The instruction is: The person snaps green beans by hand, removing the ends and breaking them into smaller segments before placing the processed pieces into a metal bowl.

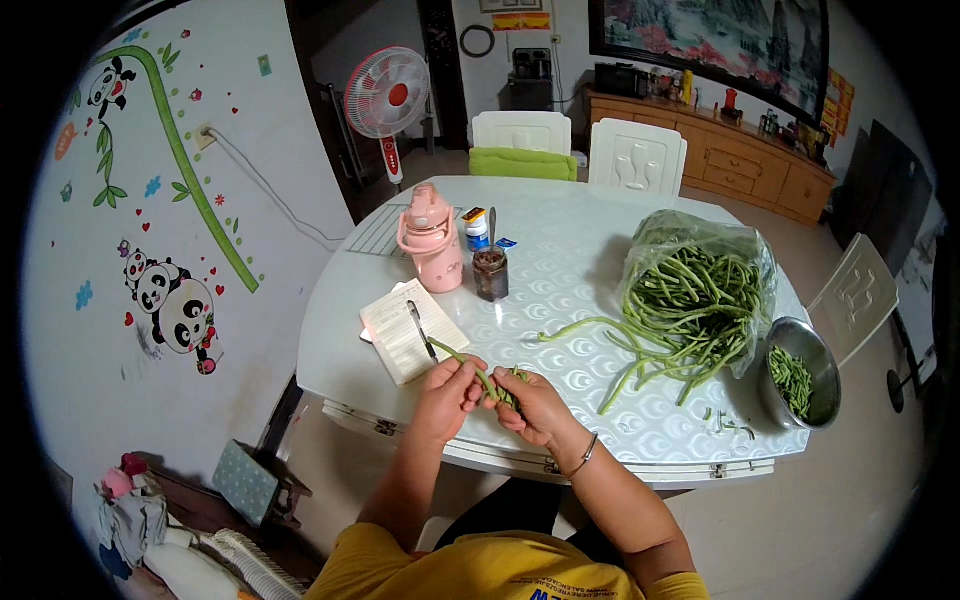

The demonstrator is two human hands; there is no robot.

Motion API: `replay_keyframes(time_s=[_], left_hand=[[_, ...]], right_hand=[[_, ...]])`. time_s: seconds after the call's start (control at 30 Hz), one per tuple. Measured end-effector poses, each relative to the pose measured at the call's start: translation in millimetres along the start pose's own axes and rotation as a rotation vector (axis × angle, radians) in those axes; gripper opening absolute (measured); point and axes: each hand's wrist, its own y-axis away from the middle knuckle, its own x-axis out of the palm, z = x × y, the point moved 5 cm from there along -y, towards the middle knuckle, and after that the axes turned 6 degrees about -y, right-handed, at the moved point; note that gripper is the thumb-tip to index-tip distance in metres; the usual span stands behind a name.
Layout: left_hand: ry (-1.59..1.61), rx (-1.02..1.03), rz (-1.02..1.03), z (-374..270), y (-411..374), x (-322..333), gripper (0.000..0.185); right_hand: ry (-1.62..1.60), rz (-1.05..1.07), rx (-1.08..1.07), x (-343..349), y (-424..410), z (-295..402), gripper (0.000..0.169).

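My left hand (448, 394) pinches a long green bean (452, 352), whose far end sticks out over an open notebook. In my right hand (534, 405) there is a small bunch of short bean pieces (511, 388), and its fingertips meet the long bean's near end. Both hands are close together above the table's front edge. To the right, a clear plastic bag (660, 229) lies on its side with many long beans (690, 300) spilling from its mouth. A steel bowl (823, 367) at the right edge holds short bean pieces (791, 381).
On the pale patterned table (555, 262) stand a pink bottle (435, 259), a jar of dark paste (491, 277) with a spoon, and a small blue-and-white bottle (476, 236). A pen (420, 326) rests on the notebook (394, 341). Bean scraps (727, 424) lie beside the bowl.
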Motion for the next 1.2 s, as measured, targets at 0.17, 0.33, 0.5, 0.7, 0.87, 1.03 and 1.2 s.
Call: replay_keyframes(time_s=[0.17,0.33,0.5,0.7,0.87,1.03,1.2], left_hand=[[-0.222,0.018,0.034,-5,3,9,0.016],[-0.334,0.008,0.024,-10,-4,16,0.017],[-0.086,0.041,-0.010,-19,-34,40,0.020],[-0.094,-0.038,0.279,12,-68,112,0.020],[-0.321,0.038,0.388,27,-77,174,0.019],[-0.772,0.669,0.519,27,-50,239,0.012],[-0.796,0.907,0.607,33,-18,265,0.011]], right_hand=[[0.005,0.025,0.038,-1,9,5,0.025],[0.118,0.031,0.011,-13,12,8,0.021],[0.003,0.081,-0.077,-24,25,29,0.022],[-0.175,0.062,-0.200,-59,67,54,0.023],[0.009,-0.249,-0.393,-96,118,80,0.020],[0.284,-0.536,-0.483,-128,154,83,0.020],[0.333,-0.669,-0.577,-141,180,86,0.021]])
